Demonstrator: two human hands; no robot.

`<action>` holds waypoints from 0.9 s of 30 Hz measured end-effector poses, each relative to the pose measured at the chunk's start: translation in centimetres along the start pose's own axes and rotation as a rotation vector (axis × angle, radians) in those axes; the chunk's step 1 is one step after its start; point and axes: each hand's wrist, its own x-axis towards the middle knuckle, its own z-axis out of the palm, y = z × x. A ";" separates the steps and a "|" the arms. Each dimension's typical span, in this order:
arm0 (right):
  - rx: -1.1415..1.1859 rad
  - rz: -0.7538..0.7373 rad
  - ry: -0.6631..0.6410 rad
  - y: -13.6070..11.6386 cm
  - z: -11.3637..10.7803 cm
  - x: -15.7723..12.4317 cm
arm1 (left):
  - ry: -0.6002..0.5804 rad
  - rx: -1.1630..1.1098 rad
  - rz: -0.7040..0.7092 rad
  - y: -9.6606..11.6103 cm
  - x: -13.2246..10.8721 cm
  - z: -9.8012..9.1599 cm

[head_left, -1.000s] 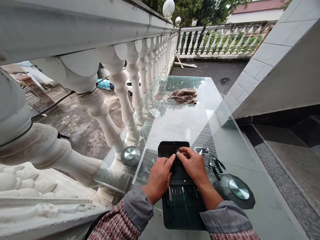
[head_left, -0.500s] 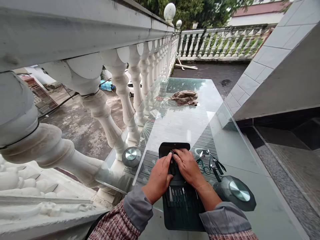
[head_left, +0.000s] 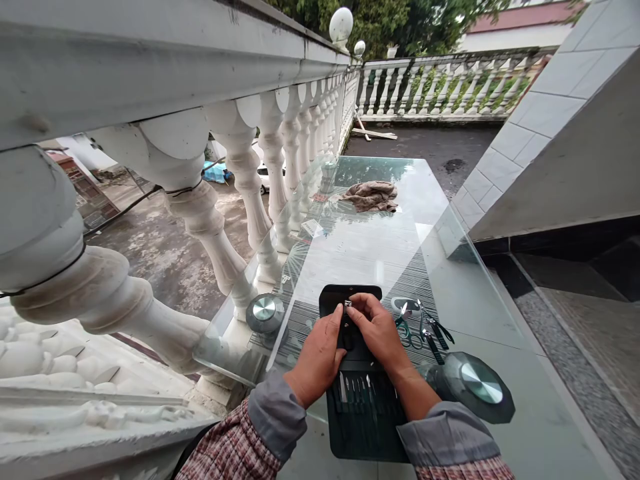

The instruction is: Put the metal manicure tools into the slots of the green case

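An open black manicure case (head_left: 365,433) lies lengthwise on the glass table, with several slim metal tools (head_left: 357,390) slotted in its near half. Over the far half, my right hand (head_left: 377,333) is closed, thumb and forefinger pinching a small nail clipper (head_left: 348,304) whose shiny end shows. My left hand (head_left: 315,353) is closed at the case's left side, its forefinger tip touching beside the clipper and its thumb bent inward; its other fingers are hidden. Right of the case lie green-handled scissors (head_left: 411,335), black-handled nippers (head_left: 439,330) and another nail clipper (head_left: 433,347).
A crumpled brown cloth (head_left: 371,197) lies farther along the glass table (head_left: 465,307). Round metal-topped table supports (head_left: 265,310) show through the glass on both sides. A white balustrade (head_left: 233,193) runs along the left; a tiled sloping wall (head_left: 525,143) stands to the right.
My right hand's fingers have shifted slightly and lifted, so the clipper's shiny end shows more. The left hand and the case have hardly moved.
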 end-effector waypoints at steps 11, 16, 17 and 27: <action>-0.444 -0.144 -0.075 0.4 -0.2 0.3 | 0.002 -0.012 0.009 -0.2 -0.1 0.2; -0.686 -0.286 -0.088 0.2 -0.4 0.2 | -0.002 -0.036 -0.016 -0.1 -0.1 0.1; -0.693 -0.293 -0.089 0.2 -0.5 0.2 | -0.001 -0.041 -0.020 -0.1 -0.1 0.1; -0.388 -0.290 0.070 -1.1 -2.2 -0.2 | -0.027 -0.008 -0.015 0.2 -0.1 -0.4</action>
